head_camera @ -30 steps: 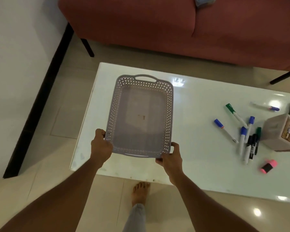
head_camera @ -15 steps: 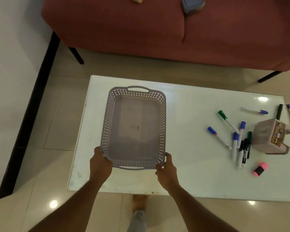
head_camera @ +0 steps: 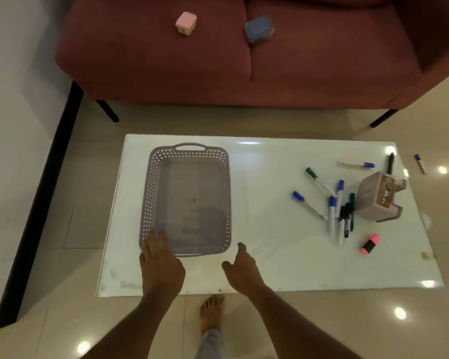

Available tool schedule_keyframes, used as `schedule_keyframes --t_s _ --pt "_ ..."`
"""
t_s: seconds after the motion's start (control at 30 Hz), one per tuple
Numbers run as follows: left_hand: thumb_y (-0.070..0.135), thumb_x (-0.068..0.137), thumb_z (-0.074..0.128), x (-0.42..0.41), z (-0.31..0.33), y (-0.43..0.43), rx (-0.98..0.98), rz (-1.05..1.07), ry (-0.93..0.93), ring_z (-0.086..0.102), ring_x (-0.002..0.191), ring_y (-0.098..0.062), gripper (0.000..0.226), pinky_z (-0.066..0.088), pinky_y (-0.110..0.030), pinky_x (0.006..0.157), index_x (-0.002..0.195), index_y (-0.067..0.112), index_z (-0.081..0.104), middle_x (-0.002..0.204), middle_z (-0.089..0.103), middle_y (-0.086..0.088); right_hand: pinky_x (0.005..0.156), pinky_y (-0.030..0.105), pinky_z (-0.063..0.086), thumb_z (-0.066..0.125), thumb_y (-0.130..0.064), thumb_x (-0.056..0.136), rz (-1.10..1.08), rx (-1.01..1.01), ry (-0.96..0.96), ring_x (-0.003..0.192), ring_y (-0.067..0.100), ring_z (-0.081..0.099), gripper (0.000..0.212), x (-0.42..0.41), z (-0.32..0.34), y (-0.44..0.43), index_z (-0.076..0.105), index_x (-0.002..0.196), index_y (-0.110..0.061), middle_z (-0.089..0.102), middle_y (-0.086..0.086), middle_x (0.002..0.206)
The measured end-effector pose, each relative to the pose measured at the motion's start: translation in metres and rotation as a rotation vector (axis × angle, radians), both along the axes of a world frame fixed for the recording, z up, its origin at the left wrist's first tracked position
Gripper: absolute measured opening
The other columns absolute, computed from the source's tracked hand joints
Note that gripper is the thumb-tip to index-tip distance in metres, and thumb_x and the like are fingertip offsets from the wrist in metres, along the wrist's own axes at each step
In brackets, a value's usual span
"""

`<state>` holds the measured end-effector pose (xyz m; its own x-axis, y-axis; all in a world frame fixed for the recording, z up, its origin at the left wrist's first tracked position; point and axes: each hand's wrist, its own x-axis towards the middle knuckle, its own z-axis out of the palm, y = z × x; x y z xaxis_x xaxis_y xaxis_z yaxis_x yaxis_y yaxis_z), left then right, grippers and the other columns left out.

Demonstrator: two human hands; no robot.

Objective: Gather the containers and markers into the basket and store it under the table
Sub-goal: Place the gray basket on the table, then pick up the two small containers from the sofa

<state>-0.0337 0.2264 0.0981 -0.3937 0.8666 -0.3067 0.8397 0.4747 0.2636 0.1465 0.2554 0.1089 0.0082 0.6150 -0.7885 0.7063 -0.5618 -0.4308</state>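
No legible text: brown label on the pink pen holder (head_camera: pixel 373 203) and print on the markers (head_camera: pixel 346 224) too small, blurred to read.

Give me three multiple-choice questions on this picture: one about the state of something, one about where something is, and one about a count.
1. The grey basket on the glass table is:
A. empty
B. half full
C. overturned

2. Where is the pink container?
A. in the basket
B. on the sofa
C. under the table

3. How many containers are on the sofa?
A. one
B. two
C. three

Answers:
1 A: its bare bottom shows.
2 B: it sits on the left seat cushion.
3 B: only the pink one and the blue-lidded container are there.
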Motion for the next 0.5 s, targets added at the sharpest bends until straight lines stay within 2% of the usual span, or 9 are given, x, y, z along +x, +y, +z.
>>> schedule_keyframes --t_s 0.1,0.2,0.37,0.5 --pt "0.003 0.078 0.06 0.038 0.011 -0.011 -0.023 -0.197 0.072 0.042 0.133 -0.037 0.07 0.043 -0.05 0.108 0.143 0.005 0.036 0.147 0.038 -0.02 0.104 0.039 0.042 0.049 -0.024 0.093 0.042 0.015 -0.022 0.129 0.029 0.047 0.062 0.026 0.019 -0.012 0.024 0.148 -0.01 0.045 0.012 0.145" --pt "0.008 0.084 0.055 0.091 0.03 -0.019 -0.037 -0.36 0.097 0.033 0.142 -0.036 0.068 0.033 -0.05 0.115 0.148 0.007 0.032 0.155 0.031 -0.019 0.105 0.038 0.039 0.049 -0.026 0.094 0.025 0.075 -0.046 0.131 0.029 0.045 0.057 0.071 0.043 -0.027 0.029 0.145 -0.01 0.043 0.011 0.145" --pt "0.016 0.091 0.048 0.195 0.067 -0.023 -0.006 -0.589 0.114 0.013 0.151 -0.032 0.069 0.019 -0.051 0.121 0.153 0.012 0.02 0.163 0.014 -0.01 0.1 0.04 0.043 0.046 -0.026 0.096 0.029 0.175 -0.13 0.125 0.032 0.05 0.046 0.177 0.072 -0.062 0.036 0.137 -0.01 0.046 0.012 0.137" --pt "0.015 0.091 0.044 0.27 0.103 -0.035 0.062 -0.711 0.132 0.011 0.151 -0.027 0.067 0.015 -0.049 0.121 0.153 0.016 0.019 0.162 0.017 -0.003 0.095 0.04 0.045 0.046 -0.025 0.095 0.041 0.254 -0.193 0.121 0.031 0.051 0.043 0.263 0.095 -0.093 0.036 0.134 -0.012 0.045 0.01 0.133"
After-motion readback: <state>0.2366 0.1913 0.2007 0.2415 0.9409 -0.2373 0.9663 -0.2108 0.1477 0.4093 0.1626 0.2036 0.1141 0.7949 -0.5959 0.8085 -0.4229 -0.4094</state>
